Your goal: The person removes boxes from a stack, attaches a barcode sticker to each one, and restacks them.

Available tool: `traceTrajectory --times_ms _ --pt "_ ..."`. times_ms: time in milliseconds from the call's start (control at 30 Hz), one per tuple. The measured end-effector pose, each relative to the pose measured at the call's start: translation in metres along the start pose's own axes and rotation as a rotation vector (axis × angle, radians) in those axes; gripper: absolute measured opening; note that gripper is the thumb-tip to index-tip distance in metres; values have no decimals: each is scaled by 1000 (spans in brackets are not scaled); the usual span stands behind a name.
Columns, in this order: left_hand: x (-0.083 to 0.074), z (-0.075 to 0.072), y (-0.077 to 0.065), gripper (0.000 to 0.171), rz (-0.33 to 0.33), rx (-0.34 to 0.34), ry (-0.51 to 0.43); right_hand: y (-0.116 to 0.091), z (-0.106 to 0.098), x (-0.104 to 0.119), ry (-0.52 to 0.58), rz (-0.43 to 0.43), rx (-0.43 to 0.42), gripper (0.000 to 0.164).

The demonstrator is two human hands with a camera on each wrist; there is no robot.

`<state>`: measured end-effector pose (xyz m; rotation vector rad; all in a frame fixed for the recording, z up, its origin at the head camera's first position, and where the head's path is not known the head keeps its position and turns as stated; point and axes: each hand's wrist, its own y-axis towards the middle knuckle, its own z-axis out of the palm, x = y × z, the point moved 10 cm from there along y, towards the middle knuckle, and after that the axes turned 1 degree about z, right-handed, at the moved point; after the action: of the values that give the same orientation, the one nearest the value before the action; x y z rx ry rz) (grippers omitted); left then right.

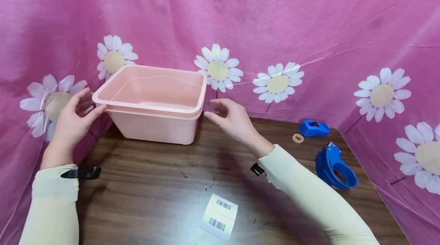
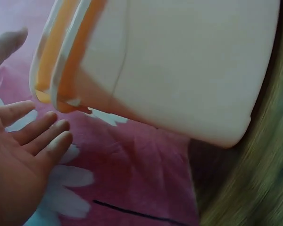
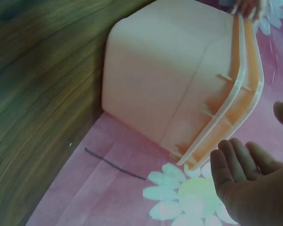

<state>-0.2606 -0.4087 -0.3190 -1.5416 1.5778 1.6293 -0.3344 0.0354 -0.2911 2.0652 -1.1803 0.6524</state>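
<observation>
A pink plastic bin (image 1: pixel 154 126) stands on the wooden table against the curtain. Two rims lie one above the other, so it looks like two nested bins. My left hand (image 1: pixel 72 122) is at its left end, thumb near the front left corner of the rim. In the left wrist view the fingers (image 2: pixel 49 143) are spread a little apart from the bin wall (image 2: pixel 179 61). Just beyond the right end is my right hand (image 1: pixel 233 120), its fingers loosely bent. The right wrist view shows that palm (image 3: pixel 254 193) holding nothing beside the rims (image 3: pixel 226 113).
A white sheet with two barcode labels (image 1: pixel 219 216) lies near the front. At the right are a small blue tape dispenser (image 1: pixel 314 128), a narrow tan ring (image 1: pixel 298 138) and a larger blue tape dispenser (image 1: pixel 335 168). A pink flowered curtain (image 1: pixel 309 19) encloses the table's back and sides.
</observation>
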Motion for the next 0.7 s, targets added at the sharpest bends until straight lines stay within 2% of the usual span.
traceTrajectory --times_ms 67,167,300,433,500,567,700 --pt "10 2 -2 74 -44 35 -123 7 3 0 49 44 -6 52" --pt "22 5 -5 69 -92 78 -237 16 9 -4 101 122 -8 51" --pt "30 7 -8 59 -126 94 -236 21 22 -12 231 268 6 49" --pt "36 3 -8 48 -152 53 -240 21 38 -16 470 419 19 40" --pt "38 1 -7 45 -165 33 -267 21 45 -16 545 469 21 35" --pt "40 1 -7 43 -174 23 -287 22 50 -15 590 498 29 31" --pt "41 1 -7 44 -180 26 -315 23 58 -10 599 529 67 26"
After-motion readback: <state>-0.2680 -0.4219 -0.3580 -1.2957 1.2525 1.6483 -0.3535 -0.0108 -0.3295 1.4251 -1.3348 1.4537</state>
